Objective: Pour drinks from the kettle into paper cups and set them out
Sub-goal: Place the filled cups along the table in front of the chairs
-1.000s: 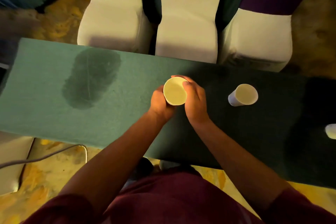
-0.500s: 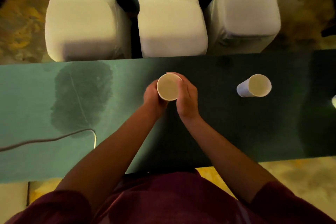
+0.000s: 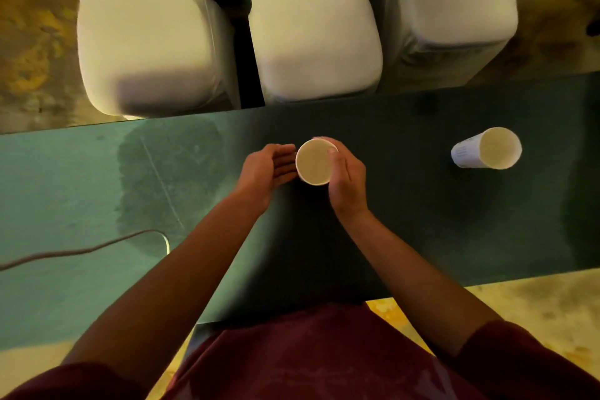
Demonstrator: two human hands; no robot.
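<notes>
A white paper cup [image 3: 314, 162] stands upright at the middle of the green table [image 3: 422, 211]. My right hand [image 3: 346, 182] wraps its right side, with the fingers curled over the far rim. Just left of the cup is my left hand [image 3: 268, 169], fingers straight and apart, holding nothing. A second paper cup [image 3: 487, 149] stands upright on the table to the right, with print on its wall. The kettle is not in view.
Three white-covered chairs [image 3: 311, 39] stand against the table's far edge. A dark wet stain [image 3: 168, 172] marks the cloth at the left. A thin cable [image 3: 81, 252] runs across the near left part of the table.
My left hand has let go of the middle cup and opened beside it. My right hand still holds the cup. The camera has tilted further down over the table.
</notes>
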